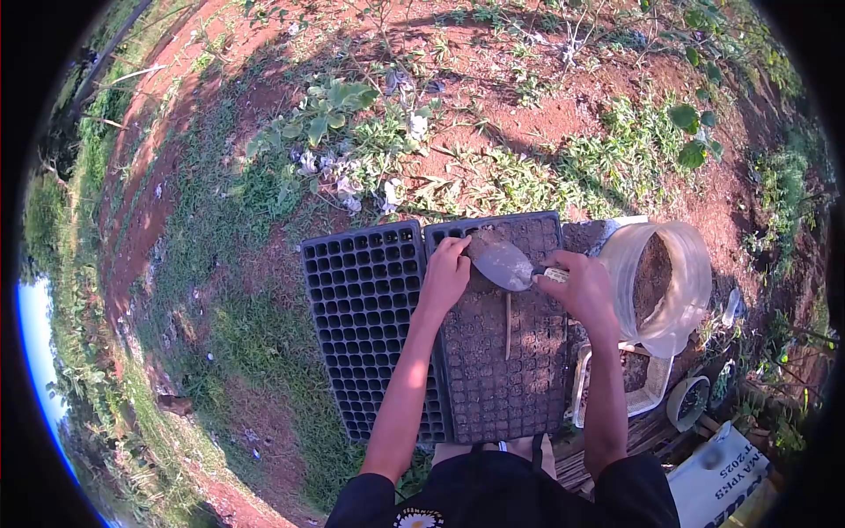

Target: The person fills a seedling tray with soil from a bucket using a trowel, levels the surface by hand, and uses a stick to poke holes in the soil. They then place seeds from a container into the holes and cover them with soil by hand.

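Note:
My right hand (572,280) is closed round the handle of a trowel (503,266). Its grey blade points left over the upper part of a black seedling tray filled with brown soil (502,387). Some loose soil (488,238) lies by the blade's tip. My left hand (451,264) is beside the blade's left edge at the tray's upper left, its fingers bent down and close together; what they hold, if anything, is hidden. A thin stick (508,326) lies on the soil below the blade. To the left stands a second black tray (365,308) with empty cells.
At the right are a translucent round container (695,282) with soil, a white rectangular basin (647,400), a small round pot (687,403) and a printed white sack (722,475). Grass, weeds and red earth (475,106) lie beyond the trays.

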The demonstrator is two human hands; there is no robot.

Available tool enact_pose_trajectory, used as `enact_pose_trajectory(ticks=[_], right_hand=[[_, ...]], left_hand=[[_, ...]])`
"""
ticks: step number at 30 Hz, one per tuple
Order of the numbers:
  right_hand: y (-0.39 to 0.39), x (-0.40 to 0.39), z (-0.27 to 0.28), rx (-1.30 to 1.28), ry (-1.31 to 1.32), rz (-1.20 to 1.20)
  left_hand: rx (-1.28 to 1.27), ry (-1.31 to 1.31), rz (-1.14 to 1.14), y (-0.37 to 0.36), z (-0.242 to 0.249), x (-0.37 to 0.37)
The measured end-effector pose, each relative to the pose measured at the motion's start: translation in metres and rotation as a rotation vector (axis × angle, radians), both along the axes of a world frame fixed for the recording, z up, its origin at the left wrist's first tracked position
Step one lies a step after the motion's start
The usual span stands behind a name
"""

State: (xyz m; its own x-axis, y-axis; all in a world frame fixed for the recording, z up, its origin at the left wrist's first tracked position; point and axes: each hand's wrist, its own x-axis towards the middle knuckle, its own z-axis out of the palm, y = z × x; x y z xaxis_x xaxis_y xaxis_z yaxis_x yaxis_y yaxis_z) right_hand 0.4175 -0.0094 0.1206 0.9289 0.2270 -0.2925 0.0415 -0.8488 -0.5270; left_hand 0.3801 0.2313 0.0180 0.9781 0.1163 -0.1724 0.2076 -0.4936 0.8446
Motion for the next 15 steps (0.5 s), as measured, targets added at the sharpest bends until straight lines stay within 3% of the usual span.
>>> enact_pose_trajectory(ticks=[7,10,15], right_hand=[[-0.002,-0.006,0.001,0.001,-0.024,-0.016],[0.001,-0.008,0.005,-0.021,0.081,-0.058],[-0.002,-0.025,-0.011,0.127,-0.033,-0.105]], left_hand=[[-0.019,-0.04,-0.015,-0.003,0.005,0.002],[-0.047,-0.02,-0.005,-0.003,0.004,0.002],[-0.092,-0.057,0.007,-0.003,-0.001,-0.006]])
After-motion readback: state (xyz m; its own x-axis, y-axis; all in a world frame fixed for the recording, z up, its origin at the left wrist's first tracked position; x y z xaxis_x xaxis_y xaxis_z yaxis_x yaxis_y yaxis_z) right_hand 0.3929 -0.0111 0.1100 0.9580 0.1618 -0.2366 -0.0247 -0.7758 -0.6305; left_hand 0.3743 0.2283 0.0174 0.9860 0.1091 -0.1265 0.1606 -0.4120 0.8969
